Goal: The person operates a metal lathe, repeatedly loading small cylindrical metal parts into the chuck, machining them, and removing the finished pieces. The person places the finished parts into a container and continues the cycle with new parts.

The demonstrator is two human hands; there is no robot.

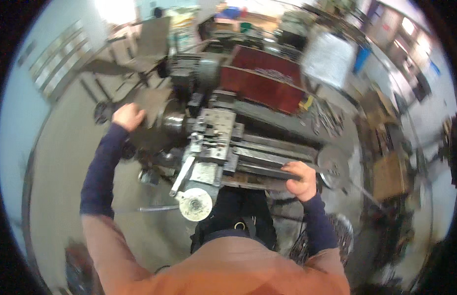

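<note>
A metal lathe stands in front of me. My left hand (pixel 128 117) is at its headstock (pixel 157 105), with the fingers curled. Whatever is under those fingers is hidden; a dark knob (pixel 103 112) lies just beyond them. My right hand (pixel 302 181) is over the near side of the lathe bed (pixel 272 158), thumb and fingers apart, and I see nothing between them. Between my hands sits the carriage with its tool block (pixel 216 132). A pale round handwheel (pixel 195 204) and a flat light handle (pixel 182 176) are on its near side.
Behind the bed stands a dark red metal tray (pixel 260 88) with small pieces inside. Several hand tools (pixel 326 118) lie to its right, near a round grey disc (pixel 333 164). A chair (pixel 140 54) is at the far left, and a container of dark scraps (pixel 342 233) sits low right.
</note>
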